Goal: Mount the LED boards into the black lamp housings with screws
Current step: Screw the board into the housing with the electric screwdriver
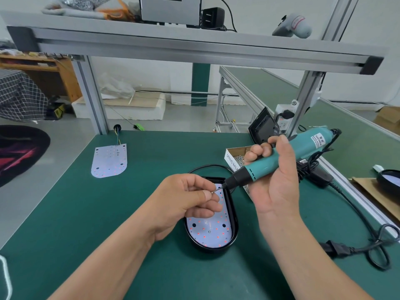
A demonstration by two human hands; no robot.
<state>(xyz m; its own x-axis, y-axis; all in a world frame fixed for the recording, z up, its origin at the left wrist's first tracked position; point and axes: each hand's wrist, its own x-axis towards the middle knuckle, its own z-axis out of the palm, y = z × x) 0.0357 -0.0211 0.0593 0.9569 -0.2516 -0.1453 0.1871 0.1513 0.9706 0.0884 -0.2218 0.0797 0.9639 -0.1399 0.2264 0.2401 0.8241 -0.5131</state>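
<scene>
LED board (207, 231), white and dotted with red points, lies inside the black lamp housing (216, 250), which sits flat on the green table (129, 213) just in front of the person. Only the near, rounded half of the board shows. The far half is covered by the left hand (188, 198), which hangs directly above it.

That hand pinches a small screw (213, 192) between thumb and forefinger, with the other fingers curled beneath. The screw is tiny and mostly hidden by the fingertips, so its head and thread cannot be made out. Whether the driver's bit actually touches it is hard to tell, though the two meet at the same spot above the far end of the housing.

The right hand (275, 185) grips a teal electric screwdriver (281, 159) round its body. The tool slants down to the left, and its black nose points at the screw. This hand stands to the right of the housing, above its far end.

Behind it, an open white box of screws (234, 156) is partly blocked by the fingers and the tool, and its side lettering is cut off.

A second LED board (109, 161), with coloured wires at its far end, lies loose on the table well to the left. At the right edge, another dark housing (389, 178) is cropped by the frame.
</scene>
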